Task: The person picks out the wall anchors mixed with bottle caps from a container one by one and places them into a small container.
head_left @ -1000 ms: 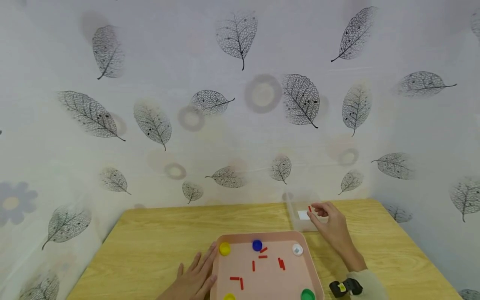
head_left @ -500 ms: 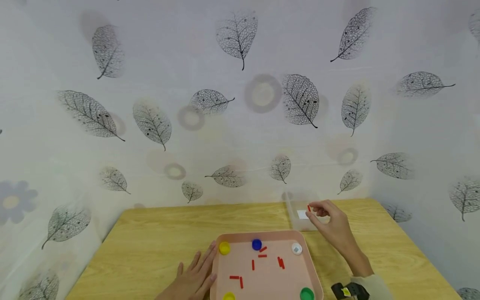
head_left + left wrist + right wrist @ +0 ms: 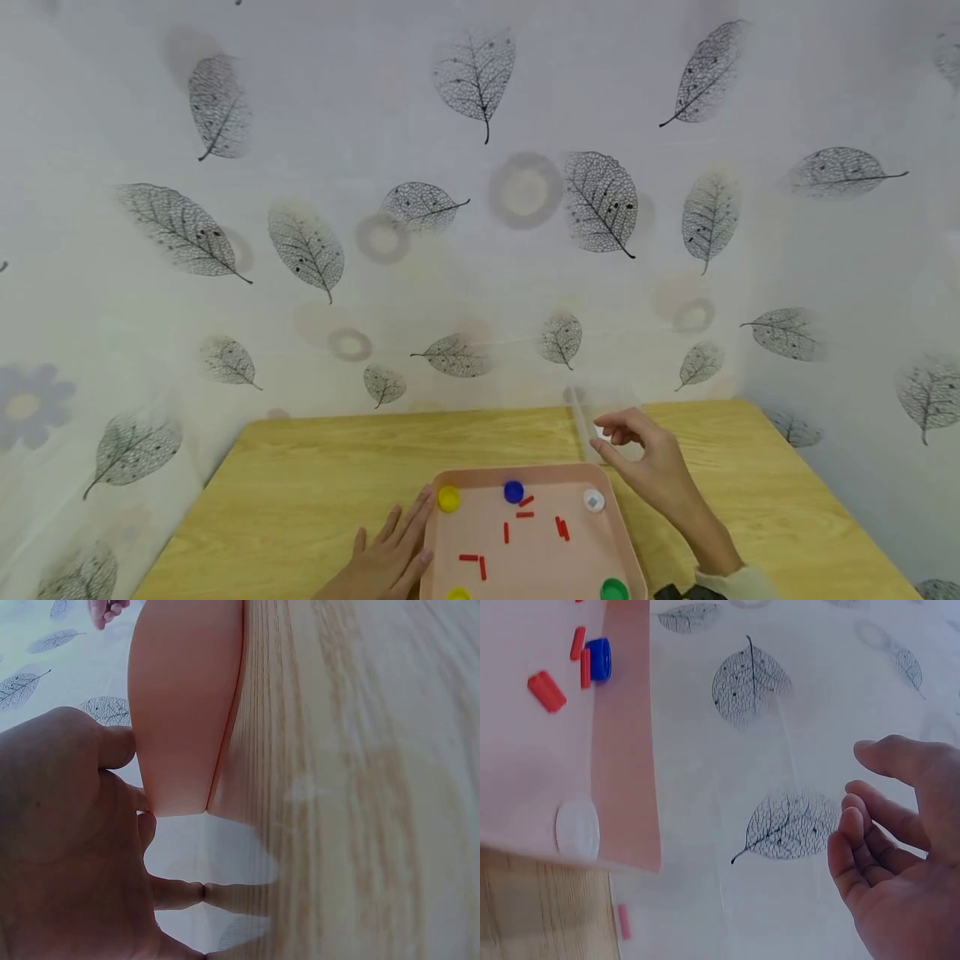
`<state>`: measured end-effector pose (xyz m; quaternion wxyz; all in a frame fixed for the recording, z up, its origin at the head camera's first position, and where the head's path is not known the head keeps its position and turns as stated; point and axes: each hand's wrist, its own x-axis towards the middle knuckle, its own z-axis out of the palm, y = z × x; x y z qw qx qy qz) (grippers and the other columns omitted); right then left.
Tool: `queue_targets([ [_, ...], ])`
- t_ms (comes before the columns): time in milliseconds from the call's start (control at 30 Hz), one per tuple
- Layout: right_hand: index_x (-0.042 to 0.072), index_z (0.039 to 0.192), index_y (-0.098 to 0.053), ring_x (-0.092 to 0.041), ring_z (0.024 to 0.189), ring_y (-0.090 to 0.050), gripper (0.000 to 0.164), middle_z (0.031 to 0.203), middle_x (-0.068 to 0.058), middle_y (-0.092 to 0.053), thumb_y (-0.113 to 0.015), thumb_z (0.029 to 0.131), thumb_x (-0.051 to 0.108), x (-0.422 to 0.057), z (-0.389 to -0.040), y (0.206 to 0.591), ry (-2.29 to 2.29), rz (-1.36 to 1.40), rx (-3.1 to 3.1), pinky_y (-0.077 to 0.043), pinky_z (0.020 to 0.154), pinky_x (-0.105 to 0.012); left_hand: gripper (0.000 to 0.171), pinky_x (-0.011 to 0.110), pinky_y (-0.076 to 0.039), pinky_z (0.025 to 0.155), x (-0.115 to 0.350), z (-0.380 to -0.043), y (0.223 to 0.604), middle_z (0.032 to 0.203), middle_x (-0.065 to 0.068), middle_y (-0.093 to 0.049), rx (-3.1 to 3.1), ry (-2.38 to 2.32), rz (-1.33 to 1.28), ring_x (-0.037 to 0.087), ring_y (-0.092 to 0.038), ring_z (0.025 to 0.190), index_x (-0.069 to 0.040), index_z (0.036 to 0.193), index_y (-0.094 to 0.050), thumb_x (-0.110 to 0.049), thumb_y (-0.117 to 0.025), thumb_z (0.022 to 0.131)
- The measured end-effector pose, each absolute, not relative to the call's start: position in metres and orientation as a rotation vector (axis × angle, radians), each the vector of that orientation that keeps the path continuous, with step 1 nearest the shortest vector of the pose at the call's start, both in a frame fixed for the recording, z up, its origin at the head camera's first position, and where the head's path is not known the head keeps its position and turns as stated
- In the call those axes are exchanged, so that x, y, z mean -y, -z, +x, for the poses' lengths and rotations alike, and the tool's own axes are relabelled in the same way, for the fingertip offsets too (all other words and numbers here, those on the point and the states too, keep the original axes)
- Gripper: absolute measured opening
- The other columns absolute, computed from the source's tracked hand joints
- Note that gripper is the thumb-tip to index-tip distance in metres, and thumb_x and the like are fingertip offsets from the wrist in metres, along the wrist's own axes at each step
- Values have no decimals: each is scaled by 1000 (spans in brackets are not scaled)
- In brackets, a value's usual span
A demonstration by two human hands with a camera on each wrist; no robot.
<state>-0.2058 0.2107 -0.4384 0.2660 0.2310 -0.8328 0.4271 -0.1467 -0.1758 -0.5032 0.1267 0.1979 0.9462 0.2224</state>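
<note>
A pink tray (image 3: 540,575) carries several short red sticks (image 3: 525,515) and round caps: yellow (image 3: 449,499), blue (image 3: 513,492), white (image 3: 594,500) and green (image 3: 614,589). Spread flat, my left hand (image 3: 390,554) rests on the table against the tray's left side; in the left wrist view its fingers touch the pink wall (image 3: 184,712). My right hand (image 3: 648,458) hovers over a clear plastic box (image 3: 581,425) behind the tray. Thumb and fingertips are apart with nothing between them. One red stick (image 3: 624,921) shows past the tray's rim in the right wrist view.
The wooden table (image 3: 315,467) ends at a pale wall covering (image 3: 465,283) printed with leaves. Behind the right hand, a white label (image 3: 602,433) shows through the clear box. A dark wrist device (image 3: 686,592) sits at the right sleeve (image 3: 738,583).
The right hand has shifted a little left and let go of the red stick it pinched over the clear box. The left hand and tray have stayed in place.
</note>
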Motion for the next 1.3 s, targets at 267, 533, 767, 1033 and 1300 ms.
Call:
queue_targets([
  [267,20,103,-66,-11,75,-56,25,89,6,-62,-75,82,11,-184,-195,438,-1246,666,2255,-51,66,-25,62,84,-7,85,175,-148,501,159,-6,-3,-2760,-678,611,46,-20,137,-31,153,0,-55,-22,100],
  [533,19,104,-65,-11,78,-58,20,91,3,-63,-72,85,16,-155,-186,444,-1465,799,2284,-53,68,-28,62,83,-4,87,175,-148,500,159,-4,-5,-2759,-652,599,46,-18,137,-29,153,-1,-55,-21,100],
  [767,20,102,-66,-11,74,-57,18,87,2,-63,-72,86,15,-130,-176,447,-1531,886,2269,-53,65,-27,62,83,-5,88,177,-148,495,159,-5,-4,-2746,-650,599,44,-16,139,-29,153,-2,-56,-20,100],
  [1033,22,103,-64,-9,75,-57,17,90,4,-64,-70,88,22,-108,-172,469,-1603,942,2335,-53,67,-30,62,83,-7,87,180,-147,496,159,-9,-3,-2749,-658,592,44,-17,138,-31,153,-3,-57,-21,99],
  [1300,14,100,-65,-9,71,-55,16,87,-6,-61,-71,87,19,-100,-169,484,-1689,969,2430,-52,64,-25,62,83,-6,87,178,-150,502,159,-10,-2,-2739,-657,588,44,-17,138,-33,153,0,-58,-19,99],
])
